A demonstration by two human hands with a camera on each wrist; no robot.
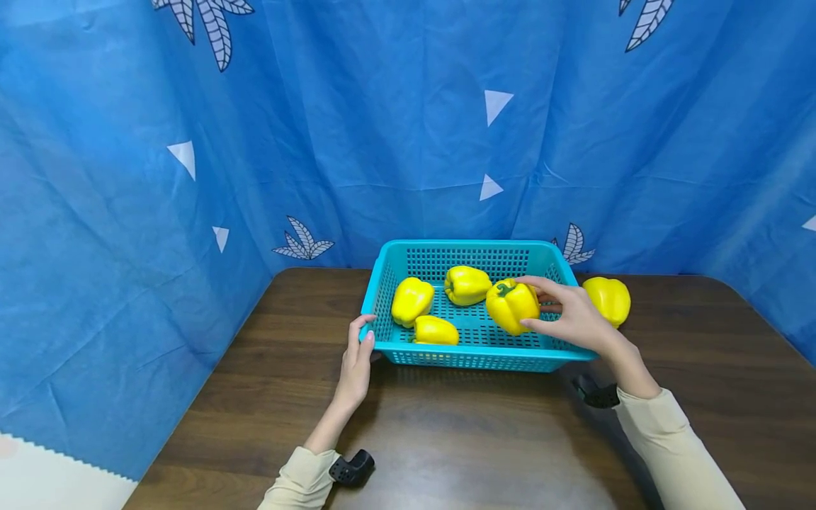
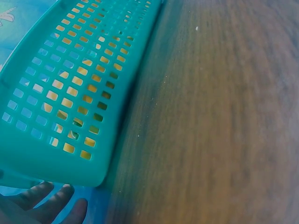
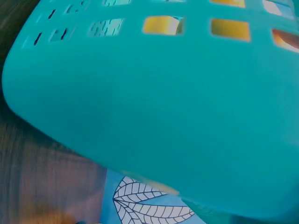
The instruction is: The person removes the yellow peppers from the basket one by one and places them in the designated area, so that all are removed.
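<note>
My right hand holds a yellow bell pepper between thumb and fingers, over the right part of a turquoise plastic basket. The pepper's green stem faces up and toward the left. At the basket's front left corner, my left hand grips the rim; in the left wrist view its fingertips show by the corner. Inside the basket lie three more yellow bell peppers: one at the left, one toward the back and one near the front wall. The right wrist view is mostly basket wall.
Another yellow bell pepper sits on the brown wooden table, right of the basket and partly behind my right hand. A blue patterned curtain hangs behind the table and along its left side.
</note>
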